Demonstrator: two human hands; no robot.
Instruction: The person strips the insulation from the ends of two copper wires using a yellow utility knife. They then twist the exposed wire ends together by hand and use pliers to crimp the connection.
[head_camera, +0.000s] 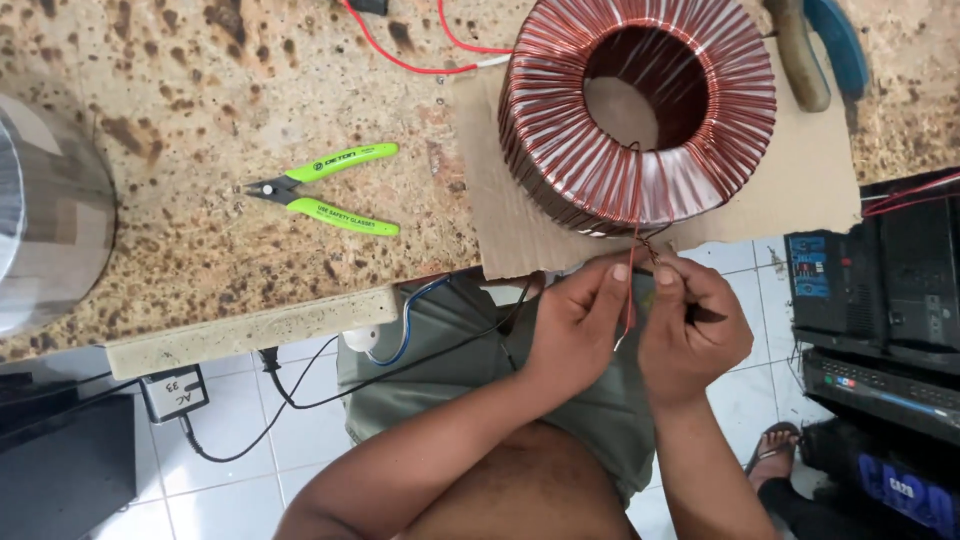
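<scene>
At the surface's near edge, left hand (580, 320) and right hand (690, 325) fingers pinch copper wire leads (636, 250) trailing from the toroidal coil (640, 120) on cardboard (800, 190), keeping them taut.

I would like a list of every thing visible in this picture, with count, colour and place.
toroidal coil: one, copper-red, on the cardboard at top centre
cardboard sheet: one, brown, under the coil
copper wire ends: thin, reddish, hanging from the coil to the hands
cutters: one, green handles, on the countertop left of the coil
countertop: one, speckled brown
metal cylinder: one, grey, far left
red wires: two, top
black equipment: stacked, right
left hand: pinching the wire
right hand: pinching the wire
</scene>
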